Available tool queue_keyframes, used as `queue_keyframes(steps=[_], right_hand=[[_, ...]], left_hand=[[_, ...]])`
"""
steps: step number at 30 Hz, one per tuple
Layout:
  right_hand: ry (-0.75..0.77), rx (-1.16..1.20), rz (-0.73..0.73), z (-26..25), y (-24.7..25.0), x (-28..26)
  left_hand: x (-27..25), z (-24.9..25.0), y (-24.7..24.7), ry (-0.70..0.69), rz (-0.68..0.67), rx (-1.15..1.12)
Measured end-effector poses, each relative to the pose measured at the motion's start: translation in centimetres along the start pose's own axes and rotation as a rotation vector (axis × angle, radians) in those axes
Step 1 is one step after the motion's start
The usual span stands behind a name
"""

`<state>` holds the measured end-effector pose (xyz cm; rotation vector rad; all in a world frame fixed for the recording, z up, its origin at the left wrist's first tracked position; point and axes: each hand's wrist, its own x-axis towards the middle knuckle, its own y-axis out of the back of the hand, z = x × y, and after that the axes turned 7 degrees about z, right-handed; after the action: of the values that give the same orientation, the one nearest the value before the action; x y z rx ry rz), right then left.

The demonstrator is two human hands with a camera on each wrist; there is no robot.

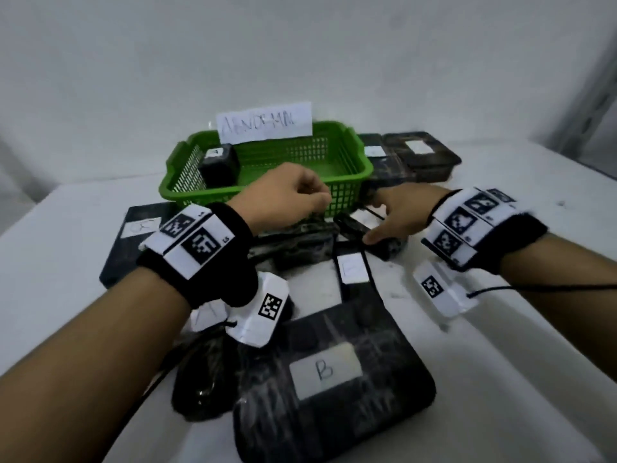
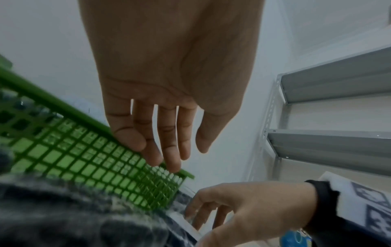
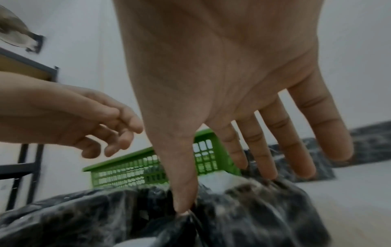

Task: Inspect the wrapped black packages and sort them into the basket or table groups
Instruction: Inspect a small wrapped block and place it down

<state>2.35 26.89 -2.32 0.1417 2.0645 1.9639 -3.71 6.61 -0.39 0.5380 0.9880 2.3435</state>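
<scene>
Several black wrapped packages with white letter labels lie on the white table [image 1: 521, 355]. My right hand [image 1: 384, 218] reaches over a small labelled package [image 1: 350, 225] just in front of the green basket [image 1: 364, 168]. In the right wrist view its thumb and straight, spread fingers [image 3: 264, 150] touch that package [image 3: 253, 208] without curling round it. My left hand [image 1: 300, 198] hovers at the basket's front wall. Its fingers [image 2: 169, 150] hang relaxed and hold nothing. One black package [image 1: 218, 162] stands inside the basket at its left end.
A large package marked B [image 1: 334, 369] lies nearest me, with a lumpy one [image 1: 203, 372] to its left. A flat package [image 1: 133, 238] sits left, two more [image 1: 420, 155] behind the basket on the right. A paper sign [image 1: 263, 123] stands on the basket's back rim. Metal shelving [image 2: 338, 83] stands to the right.
</scene>
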Motion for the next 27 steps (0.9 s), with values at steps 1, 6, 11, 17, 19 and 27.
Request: queue_keyframes(steps=[1, 6, 11, 17, 19, 27], right_hand=[[-0.032, 0.031, 0.001, 0.2, -0.4, -0.2], [-0.103, 0.216, 0.096, 1.1, -2.1, -2.0], [0.022, 0.476, 0.311, 1.6, -1.0, -3.6], [0.369, 0.754, 0.389, -1.7, 1.2, -4.8], [0.401, 0.82, 0.434, -3.8, 1.5, -4.2], [0.417, 1.396, 0.326, -11.8, 3.6, -2.3]], left_hand=[[-0.1, 0.1, -0.7, 0.006, -0.017, -0.009], [0.0, 1.0, -2.7, 0.04, -0.088, -0.049], [-0.2, 0.8, -1.2, 0.07, -0.016, -0.07], [-2.2, -0.6, 0.9, 0.067, 0.053, -0.274], [-3.1, -1.5, 2.0, 0.031, 0.18, -0.402], [-4.9, -4.2, 8.2, -0.002, 0.472, -0.686]])
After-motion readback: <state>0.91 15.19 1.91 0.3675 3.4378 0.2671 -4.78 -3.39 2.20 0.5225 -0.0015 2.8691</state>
